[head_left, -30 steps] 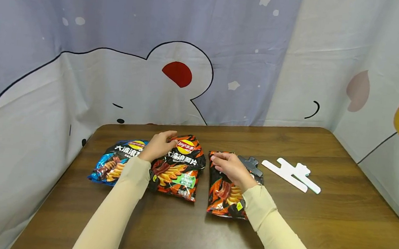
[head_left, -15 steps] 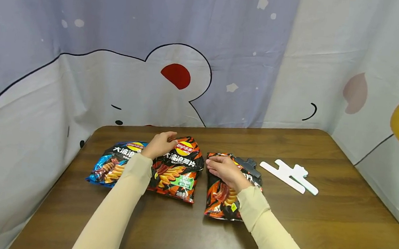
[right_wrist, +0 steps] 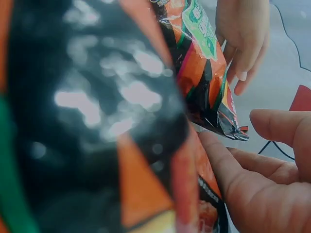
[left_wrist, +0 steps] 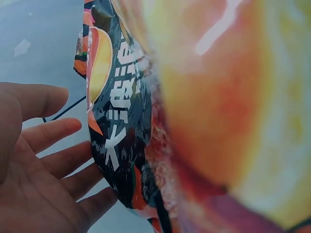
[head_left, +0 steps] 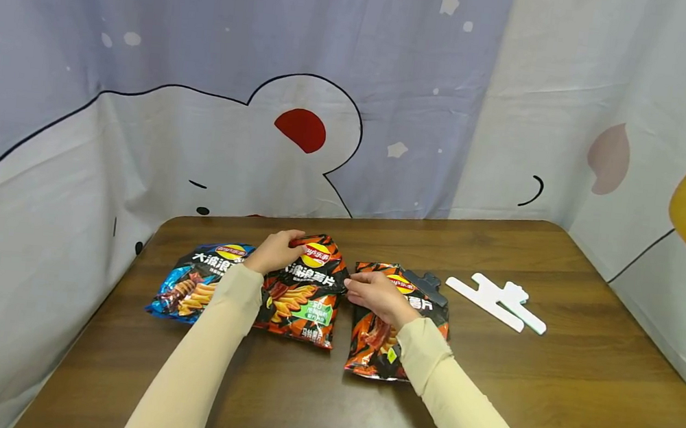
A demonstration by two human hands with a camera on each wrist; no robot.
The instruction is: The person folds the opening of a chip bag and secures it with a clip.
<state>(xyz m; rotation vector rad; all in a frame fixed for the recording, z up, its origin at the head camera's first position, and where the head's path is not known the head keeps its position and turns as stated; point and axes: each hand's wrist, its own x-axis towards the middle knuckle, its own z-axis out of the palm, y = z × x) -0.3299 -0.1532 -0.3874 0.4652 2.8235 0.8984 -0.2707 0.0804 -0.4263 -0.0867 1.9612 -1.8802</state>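
Observation:
Lying in the middle of the row is an orange-and-black bag of potato chips (head_left: 297, 299). My left hand (head_left: 275, 254) is at its upper left edge; in the left wrist view the fingers (left_wrist: 63, 158) are spread, their tips against or close to the bag. My right hand (head_left: 380, 296) reaches across a second orange-and-black chip bag (head_left: 376, 334), fingertips at the middle bag's right edge. Thumb and fingers stand apart in the right wrist view; whether they touch the middle bag is unclear. A dark grey bag clip (head_left: 427, 286) sits at the right bag's top corner.
A blue chip bag (head_left: 187, 288) lies at the left, partly behind the left hand and sleeve. Two white bag clips, one long piece (head_left: 483, 302) and another (head_left: 517, 303) beside it, lie on the wooden table (head_left: 584, 347) to the right. A patterned curtain (head_left: 201, 138) hangs behind.
My right hand has moved left, from over the right chip bag to the middle bag's right edge. The right bag has shifted slightly left. My left hand has stayed nearly in place.

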